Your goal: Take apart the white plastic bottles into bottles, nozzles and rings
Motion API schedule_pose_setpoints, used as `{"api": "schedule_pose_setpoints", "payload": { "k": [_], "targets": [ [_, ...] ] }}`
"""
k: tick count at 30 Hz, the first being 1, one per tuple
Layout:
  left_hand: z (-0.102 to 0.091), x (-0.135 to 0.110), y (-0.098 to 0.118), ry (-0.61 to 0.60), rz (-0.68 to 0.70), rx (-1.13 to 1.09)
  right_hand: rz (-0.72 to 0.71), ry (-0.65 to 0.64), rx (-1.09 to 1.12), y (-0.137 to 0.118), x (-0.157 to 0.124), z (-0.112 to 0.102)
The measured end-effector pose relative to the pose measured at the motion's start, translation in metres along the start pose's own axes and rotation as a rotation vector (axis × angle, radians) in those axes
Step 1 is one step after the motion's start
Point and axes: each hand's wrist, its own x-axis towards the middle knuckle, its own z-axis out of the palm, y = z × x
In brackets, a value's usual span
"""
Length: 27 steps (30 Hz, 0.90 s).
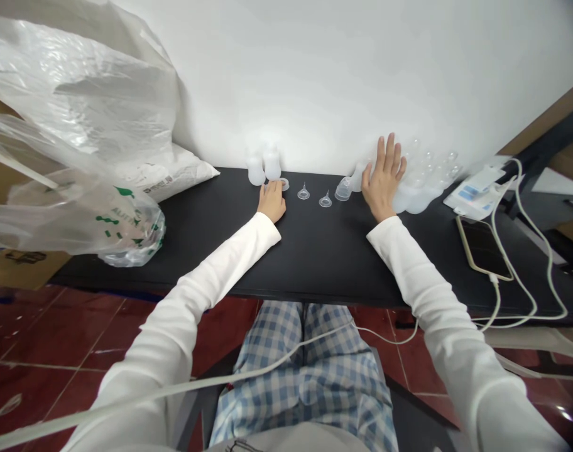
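My left hand [271, 201] rests on the black table [315, 251] with its fingers curled at a small white ring [283, 184]; what it grips, if anything, is hidden. Two small white bottles [264, 166] stand just behind it by the wall. My right hand [383, 177] is open with fingers spread, held against a row of clear bottles [425, 182] lying at the wall. A clear bottle on its side [343, 188] lies left of that hand. Two clear teats [314, 195] sit on the table between my hands.
Large plastic bags [74, 157] fill the table's left end. A phone [485, 247] on a white cable and a white packet [477, 190] lie at the right. Red floor tiles show below the table's front edge.
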Motion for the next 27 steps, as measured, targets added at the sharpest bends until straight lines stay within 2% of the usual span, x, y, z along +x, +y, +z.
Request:
{"api": "schedule_pose_setpoints", "payload": {
  "k": [3,7,9,13,21,27],
  "targets": [
    [0.003,0.001,-0.002,0.021,0.007,-0.016,0.018,-0.019,-0.091,0.002,0.013,0.003],
    [0.001,0.001,-0.001,0.002,-0.005,-0.018,0.083,-0.148,-0.135,0.006,0.029,0.011],
    [-0.001,0.000,0.001,-0.014,-0.008,-0.008,0.094,-0.171,-0.134,0.007,0.033,0.016],
    [-0.001,-0.001,0.002,-0.023,-0.011,0.006,0.065,-0.103,-0.135,0.007,0.032,0.020],
    [-0.004,-0.004,0.006,-0.001,-0.025,0.036,0.097,-0.029,-0.051,0.010,0.010,0.011],
    [-0.006,-0.005,0.007,0.006,-0.008,-0.008,-0.004,0.168,0.151,0.023,0.002,0.006]
  ]
}}
